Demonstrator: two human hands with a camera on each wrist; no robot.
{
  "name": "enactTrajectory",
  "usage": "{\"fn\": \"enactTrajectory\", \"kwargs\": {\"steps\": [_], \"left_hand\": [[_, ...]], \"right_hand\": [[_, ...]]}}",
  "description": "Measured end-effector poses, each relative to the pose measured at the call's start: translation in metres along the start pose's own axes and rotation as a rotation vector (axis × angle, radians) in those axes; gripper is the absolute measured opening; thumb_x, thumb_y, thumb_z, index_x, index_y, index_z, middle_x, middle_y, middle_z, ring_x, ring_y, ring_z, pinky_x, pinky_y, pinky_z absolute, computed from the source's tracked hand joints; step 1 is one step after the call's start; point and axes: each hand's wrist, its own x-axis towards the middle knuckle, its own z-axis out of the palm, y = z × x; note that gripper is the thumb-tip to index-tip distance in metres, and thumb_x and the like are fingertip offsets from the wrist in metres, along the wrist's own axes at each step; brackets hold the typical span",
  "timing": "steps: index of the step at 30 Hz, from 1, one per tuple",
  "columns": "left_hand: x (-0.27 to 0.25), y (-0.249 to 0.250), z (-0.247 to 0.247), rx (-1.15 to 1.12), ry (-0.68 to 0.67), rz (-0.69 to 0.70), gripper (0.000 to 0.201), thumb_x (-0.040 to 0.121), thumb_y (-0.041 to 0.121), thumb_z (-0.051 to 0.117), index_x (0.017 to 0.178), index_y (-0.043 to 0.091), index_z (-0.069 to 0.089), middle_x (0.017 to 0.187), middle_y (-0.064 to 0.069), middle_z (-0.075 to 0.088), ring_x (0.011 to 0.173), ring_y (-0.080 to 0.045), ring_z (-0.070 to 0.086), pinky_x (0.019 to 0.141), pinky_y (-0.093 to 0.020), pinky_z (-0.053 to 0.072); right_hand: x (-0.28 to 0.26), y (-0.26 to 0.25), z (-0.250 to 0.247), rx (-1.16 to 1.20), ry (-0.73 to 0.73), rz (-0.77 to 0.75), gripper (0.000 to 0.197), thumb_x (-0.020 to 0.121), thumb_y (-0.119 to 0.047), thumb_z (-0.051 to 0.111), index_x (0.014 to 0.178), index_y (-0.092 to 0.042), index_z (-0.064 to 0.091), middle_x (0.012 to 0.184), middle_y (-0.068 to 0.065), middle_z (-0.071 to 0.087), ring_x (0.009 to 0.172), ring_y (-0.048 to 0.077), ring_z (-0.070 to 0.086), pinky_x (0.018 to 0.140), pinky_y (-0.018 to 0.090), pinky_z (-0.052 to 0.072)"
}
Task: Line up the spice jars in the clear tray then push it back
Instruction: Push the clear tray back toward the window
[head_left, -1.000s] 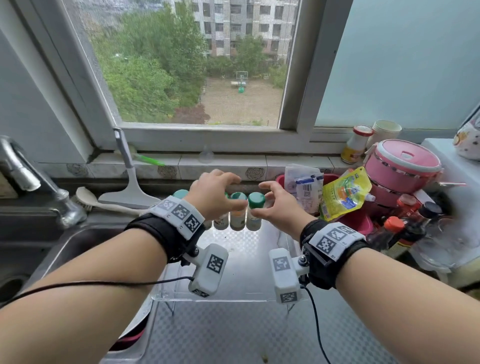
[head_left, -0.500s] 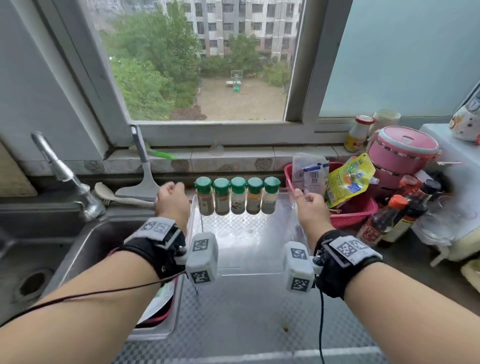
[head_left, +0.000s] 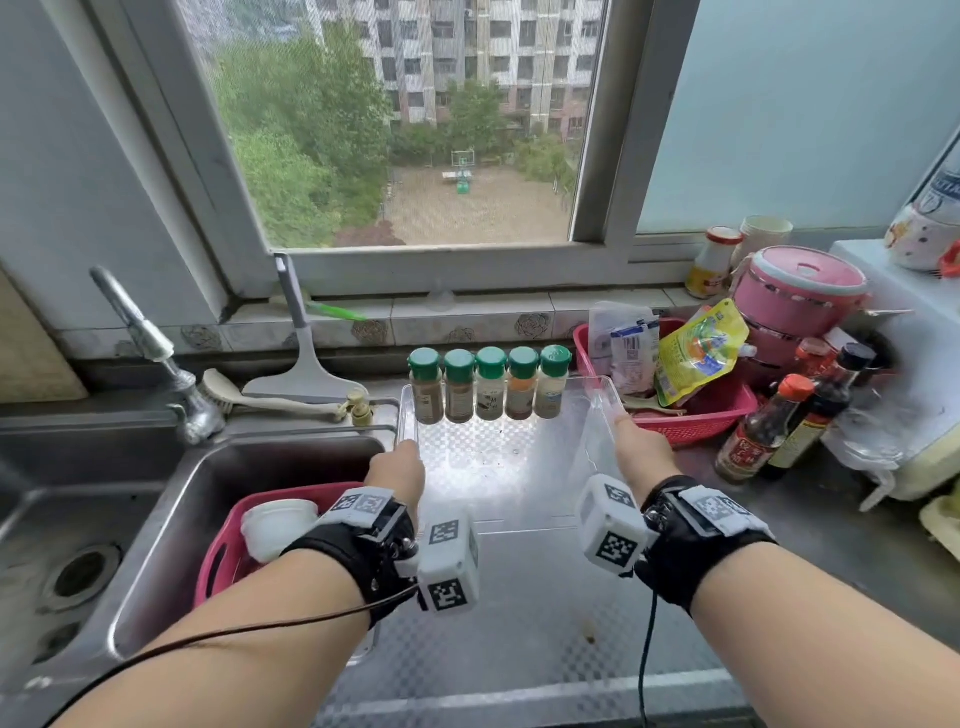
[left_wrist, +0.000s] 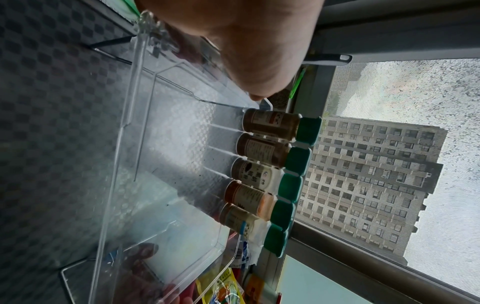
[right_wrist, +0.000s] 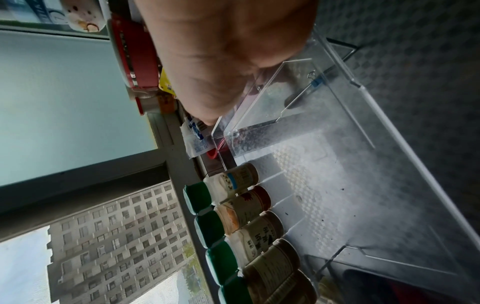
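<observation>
Several green-capped spice jars stand upright in one tight row along the far wall of the clear tray. My left hand grips the tray's left wall and my right hand grips its right wall, both about halfway along. In the left wrist view the left hand has its thumb on the rim, and the jars sit beyond it. The right wrist view shows the right hand over the other rim, with the jars at the tray's end.
A steel sink with a pink basket and a faucet lies left. A squeegee leans behind it. A red basket of packets, sauce bottles and a pink pot crowd the right. The tiled sill runs behind the tray.
Both hands left the jar caps, went to the tray's two side walls, then slid nearer to me along them. The jars now stand uncovered in a row.
</observation>
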Motion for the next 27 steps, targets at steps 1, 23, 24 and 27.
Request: {"fn": "enactTrajectory", "kwargs": {"steps": [1, 23, 24, 27], "left_hand": [[0.0, 0.001, 0.001, -0.006, -0.003, 0.0, 0.049, 0.098, 0.027, 0.036, 0.134, -0.003, 0.051, 0.137, -0.023, 0.053, 0.127, -0.036, 0.052, 0.081, -0.028, 0.038], [0.046, 0.044, 0.019, -0.051, 0.037, 0.054, 0.047, 0.099, 0.023, 0.037, 0.135, -0.003, 0.05, 0.133, -0.023, 0.055, 0.099, -0.029, 0.052, 0.077, -0.025, 0.033], [0.048, 0.046, 0.02, -0.047, 0.04, 0.05, 0.047, 0.098, 0.024, 0.037, 0.134, -0.003, 0.05, 0.137, -0.024, 0.053, 0.109, -0.034, 0.056, 0.077, -0.025, 0.033], [0.059, 0.053, 0.023, -0.068, 0.047, 0.049, 0.047, 0.096, 0.023, 0.039, 0.133, -0.004, 0.051, 0.138, -0.025, 0.052, 0.115, -0.037, 0.056, 0.079, -0.029, 0.034]], "right_hand": [[0.001, -0.001, -0.002, -0.002, -0.013, 0.001, 0.062, 0.096, -0.044, 0.039, 0.133, 0.004, 0.05, 0.137, 0.023, 0.053, 0.125, 0.035, 0.052, 0.095, 0.034, 0.044], [0.026, -0.05, 0.008, 0.09, -0.058, 0.031, 0.075, 0.093, -0.055, 0.037, 0.143, 0.002, 0.035, 0.148, 0.018, 0.039, 0.132, 0.034, 0.042, 0.105, 0.038, 0.033], [0.028, -0.052, 0.009, 0.091, -0.059, 0.023, 0.076, 0.093, -0.055, 0.036, 0.143, 0.002, 0.034, 0.149, 0.018, 0.038, 0.133, 0.034, 0.041, 0.106, 0.039, 0.033], [0.035, -0.059, 0.013, 0.072, -0.054, -0.004, 0.076, 0.093, -0.056, 0.034, 0.139, 0.004, 0.04, 0.147, 0.02, 0.042, 0.132, 0.034, 0.042, 0.107, 0.039, 0.032]]}}
